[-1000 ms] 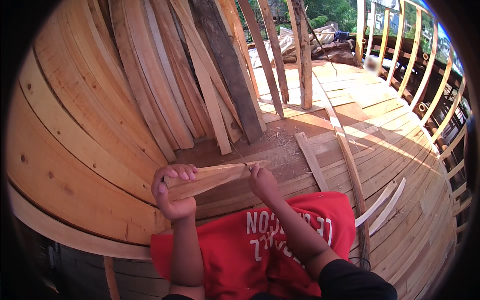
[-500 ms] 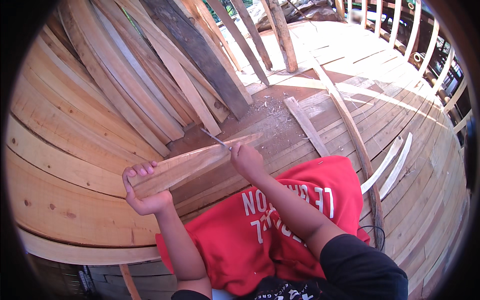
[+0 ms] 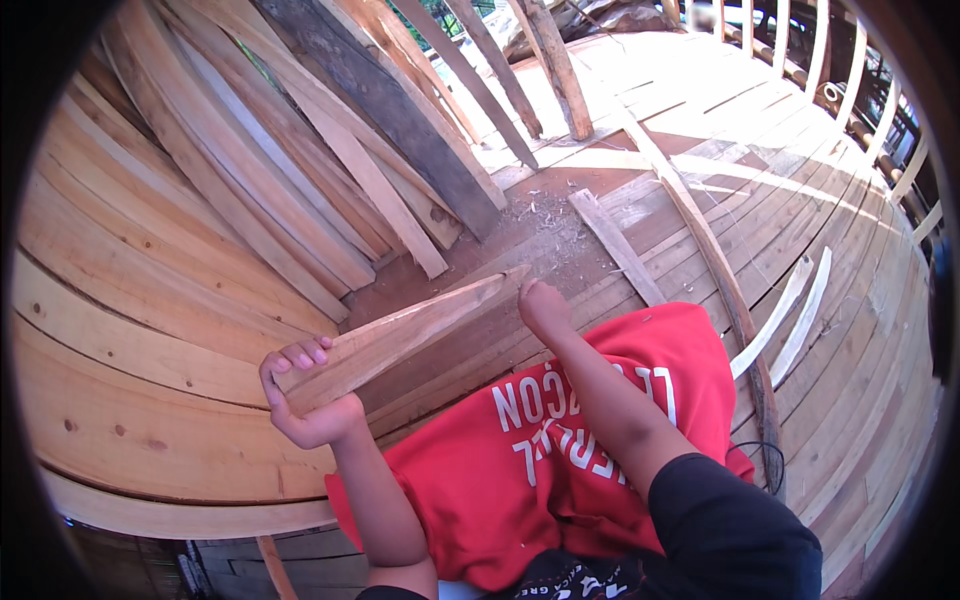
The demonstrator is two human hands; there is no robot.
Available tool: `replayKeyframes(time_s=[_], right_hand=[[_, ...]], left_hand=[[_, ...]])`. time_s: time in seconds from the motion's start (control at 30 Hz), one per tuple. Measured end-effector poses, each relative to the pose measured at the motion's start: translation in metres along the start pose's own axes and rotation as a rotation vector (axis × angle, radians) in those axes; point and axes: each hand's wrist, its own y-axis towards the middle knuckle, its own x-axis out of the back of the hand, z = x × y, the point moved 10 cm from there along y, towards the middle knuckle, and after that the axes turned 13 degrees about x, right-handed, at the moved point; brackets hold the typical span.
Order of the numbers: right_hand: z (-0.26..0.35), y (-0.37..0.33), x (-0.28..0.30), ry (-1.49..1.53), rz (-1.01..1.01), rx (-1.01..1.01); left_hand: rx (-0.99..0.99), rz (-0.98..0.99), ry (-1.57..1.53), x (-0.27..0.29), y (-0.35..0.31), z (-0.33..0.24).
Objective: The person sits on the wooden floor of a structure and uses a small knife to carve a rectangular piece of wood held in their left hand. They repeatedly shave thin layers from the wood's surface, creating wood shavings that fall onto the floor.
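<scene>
Above the plank floor (image 3: 850, 340), the left hand (image 3: 312, 422) grips the broad end of a tapered wood piece (image 3: 405, 328); the right hand (image 3: 546, 312) curls near its narrow tip, though whether around anything I cannot tell.

Along the left side, broad pale boards (image 3: 120, 400) are ranged edge to edge, their faces dotted with knots. Above them, a row of narrower planks (image 3: 200, 150) is leaned at a slant, bordered on the right by a thick dark beam (image 3: 385, 115). An upright post (image 3: 556, 75) is set farther back. The slatted floor (image 3: 850, 400) is brightly lit toward the rear, and wood shavings (image 3: 545, 215) are scattered near a short flat board (image 3: 617, 248). Beside that board, a long narrow timber (image 3: 690, 215) is laid across the slats, with two curved whitish strips (image 3: 806, 320) placed to its right. The far right is edged by a railing (image 3: 852, 78).
</scene>
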Motion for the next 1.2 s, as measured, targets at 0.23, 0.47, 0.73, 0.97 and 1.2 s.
replayKeyframes(time_s=[0.23, 0.47, 0.73, 0.97, 1.2], right_hand=[[0.135, -0.047, 0.008, 0.043, 0.225, 0.164], [0.034, -0.009, -0.001, 0.083, 0.104, 0.028], [0.050, -0.008, -0.003, 0.086, 0.021, 0.074], [0.141, -0.043, 0.019, 0.084, 0.186, 0.199], [0.055, -0.006, 0.007, 0.008, 0.073, 0.100]], left_hand=[[0.022, -0.065, 0.026, 0.009, -0.002, -0.002], [0.008, -0.023, 0.028, -0.008, 0.002, -0.002], [-0.012, -0.287, 0.046, 0.005, -0.004, 0.000], [-0.035, -0.305, 0.037, 0.011, -0.012, -0.004], [-0.027, -0.251, 0.015, 0.009, -0.008, -0.002]])
